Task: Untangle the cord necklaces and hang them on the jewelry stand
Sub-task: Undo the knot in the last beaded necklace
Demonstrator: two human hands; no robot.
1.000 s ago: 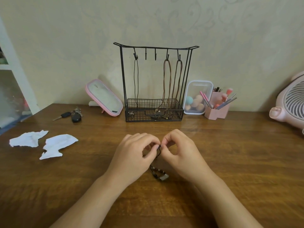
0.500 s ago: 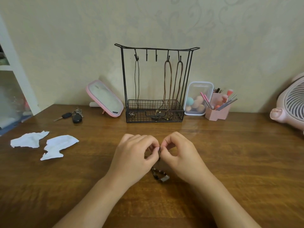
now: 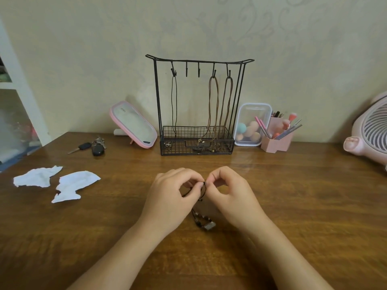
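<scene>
head view: i see the left hand (image 3: 171,197) and right hand (image 3: 230,195) fingertip to fingertip, both pinching the black cord necklace (image 3: 204,221) low over the table (image 3: 293,195), its beaded pendant lying on the wood. behind, the jewelry stand (image 3: 156,97) carries three hung cords (image 3: 217,97).

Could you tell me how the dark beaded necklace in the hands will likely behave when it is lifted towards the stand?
Probably floppy: its thin cord bends limply below the pinching left hand and right hand. The beaded pendant resting on the table looks heaviest, so it would likely dangle and swing.
</scene>
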